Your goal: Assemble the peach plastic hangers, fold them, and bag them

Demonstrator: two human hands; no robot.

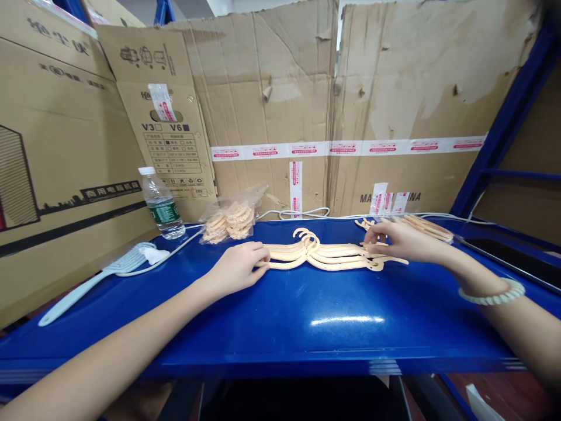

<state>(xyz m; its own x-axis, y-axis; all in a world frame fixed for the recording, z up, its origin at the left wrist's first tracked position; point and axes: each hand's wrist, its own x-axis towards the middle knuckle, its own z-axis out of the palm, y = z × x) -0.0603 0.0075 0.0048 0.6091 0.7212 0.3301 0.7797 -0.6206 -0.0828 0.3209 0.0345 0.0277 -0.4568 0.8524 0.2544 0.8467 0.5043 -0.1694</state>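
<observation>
Several cream plastic clothes hangers (337,261) lie stacked on the blue tabletop, their hooks (307,237) pointing toward the back. My left hand (240,264) is closed on the left ends of the stack, thumb in front and fingers on top. At the opposite end, my right hand (397,241) has its fingers bent and pinched at the hanger tips, partly hiding them. A slim cream piece sticks out to the right below that hand. Just behind its fingers lie small cream pieces (364,224).
On the left stand a water bottle (164,207) and a pale blue hairbrush (100,278) beside a crumpled white tissue (153,254). A clear bag of cream pieces (231,222) lies behind my left hand. More cream hangers (427,227) and a black phone-like slab (517,260) are at right. Cardboard (272,105) walls the back.
</observation>
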